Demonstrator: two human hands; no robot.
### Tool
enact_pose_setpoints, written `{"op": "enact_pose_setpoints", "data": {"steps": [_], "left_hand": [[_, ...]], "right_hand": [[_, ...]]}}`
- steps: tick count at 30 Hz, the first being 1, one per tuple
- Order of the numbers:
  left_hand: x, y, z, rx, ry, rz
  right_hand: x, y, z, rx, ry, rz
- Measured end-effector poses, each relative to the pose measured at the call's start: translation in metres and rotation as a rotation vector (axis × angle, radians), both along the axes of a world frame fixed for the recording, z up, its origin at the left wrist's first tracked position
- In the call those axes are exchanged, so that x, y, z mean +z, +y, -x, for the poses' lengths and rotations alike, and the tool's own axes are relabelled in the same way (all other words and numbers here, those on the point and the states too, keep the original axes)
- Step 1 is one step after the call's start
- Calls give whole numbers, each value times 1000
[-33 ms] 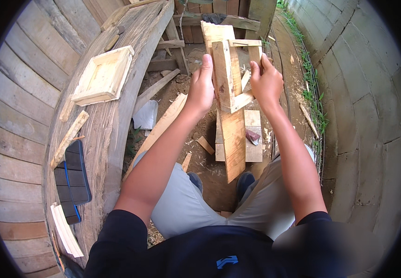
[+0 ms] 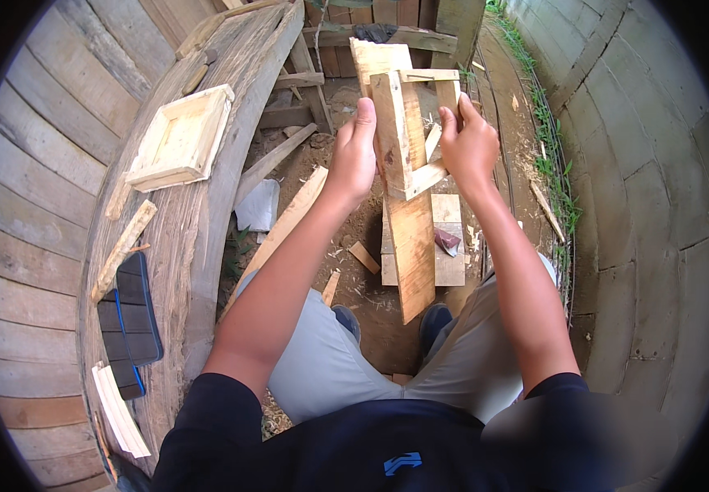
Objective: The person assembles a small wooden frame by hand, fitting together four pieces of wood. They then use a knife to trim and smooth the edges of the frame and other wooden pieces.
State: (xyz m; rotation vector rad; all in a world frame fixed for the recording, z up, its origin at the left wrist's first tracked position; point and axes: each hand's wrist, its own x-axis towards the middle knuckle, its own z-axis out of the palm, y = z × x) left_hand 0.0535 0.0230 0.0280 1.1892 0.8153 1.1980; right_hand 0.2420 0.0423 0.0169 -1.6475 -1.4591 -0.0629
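A small rectangular frame of pale wooden strips (image 2: 392,138) is held up in front of me, tilted, its middle open. My left hand (image 2: 354,156) is closed against its left side, thumb pointing up and fingers hidden behind the wood. Around the right strip wraps my right hand (image 2: 471,148), thumb toward the frame's inside. A long plank (image 2: 413,258) with a jagged far end runs behind and below the frame. Under the plank stands a low wooden block (image 2: 448,210), with a dark red folded piece (image 2: 446,241), perhaps sandpaper, on it.
At left, a thick rough bench (image 2: 181,246) carries a shallow wooden tray-like box (image 2: 182,135), loose wood strips (image 2: 125,250) and a dark blue-edged phone-like object (image 2: 131,320). Offcuts and shavings litter the dirt floor. A block wall (image 2: 625,205) rises at right.
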Motion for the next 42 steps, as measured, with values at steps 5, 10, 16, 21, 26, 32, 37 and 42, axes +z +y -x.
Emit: {"op": "enact_pose_setpoints", "data": {"steps": [5,10,16,21,26,32,37,42], "left_hand": [[8,-5,-6,-8,-17,-8],[10,-2,-2,-17,-19,25],[14,-2,2,-55,-103,64],[15,-2,-3,-56,-103,51],[14,-1,-2,-42,-67,75],[13,-3,-4,3,-55,71],[11,-1,-2,2,-66,70],[8,1,0,-7,-86,71]], "right_hand": [[-1,1,-6,-22,-23,-61],[9,-3,-7,-45,-55,-115],[18,-9,-6,9,-23,20],[17,-8,-8,8,-34,27],[15,-4,-10,19,-56,55],[17,-6,-9,19,-50,88],[18,-6,-7,23,-46,96],[16,-7,-6,22,-22,12]]}}
